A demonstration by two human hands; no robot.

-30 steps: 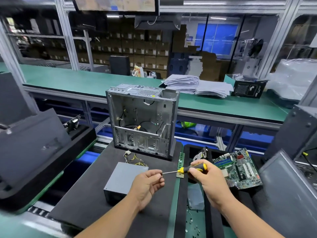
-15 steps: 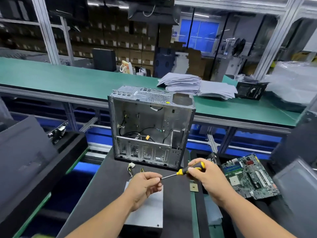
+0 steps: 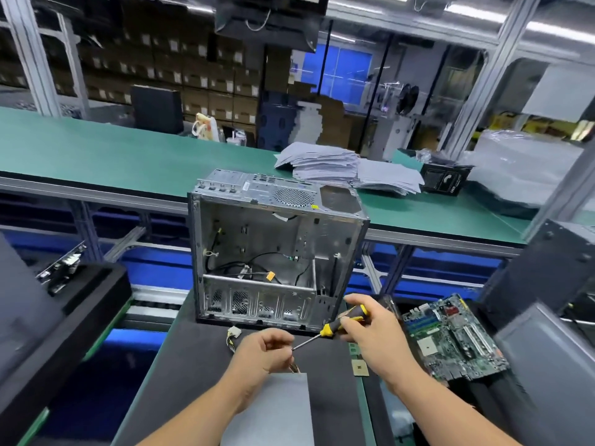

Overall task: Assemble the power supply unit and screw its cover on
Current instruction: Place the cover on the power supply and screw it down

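head view, nearest first: the grey power supply unit point(image 3: 273, 410) lies flat on the dark tabletop point(image 3: 193, 358), right under the left hand point(image 3: 262, 352). its cable bundle and white connector point(image 3: 234, 334) trail out just beyond that hand's fingers point(image 3: 283, 341). those fingers are curled and pinched together at the tip of the screwdriver point(image 3: 335, 326); whether they have a screw between them is too small to tell. the right hand point(image 3: 370, 333) is wrapped round the yellow and black handle, with the shaft pointing across to the left fingers.

just right of the right hand's fingers sit a small square chip point(image 3: 360, 368) and a motherboard point(image 3: 450, 339), apart from each other. just beyond both sets of fingers stands the open computer case point(image 3: 273, 252), its inside showing only loose wires. further off, a stack of papers point(image 3: 347, 169) lies on the green bench point(image 3: 96, 156).

judged from this, the task is at an early point: the unit is not yet in the case, no screw looks driven, and no cover is on. seating the unit, fastening it and closing up all remain.
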